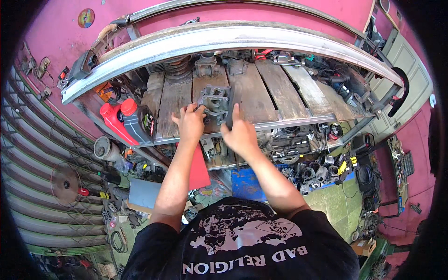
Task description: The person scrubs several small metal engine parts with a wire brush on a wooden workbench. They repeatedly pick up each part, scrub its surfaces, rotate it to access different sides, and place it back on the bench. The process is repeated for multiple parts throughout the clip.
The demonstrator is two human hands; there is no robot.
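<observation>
The grey metal part sits on the wooden surface, between both hands. To its left, the left hand is spread wide, fingertips at its edge, maybe to keep it from sliding. By its right side, the right hand points one finger up; I cannot tell if it grips. Two bottles, red and black, stand left of the part, perhaps to leave room for hands.

A red plastic bottle and a black plastic bottle with a red cap stand side by side at the left end of the wooden-plank worktop. A round orange disc hangs on the pink wall.
</observation>
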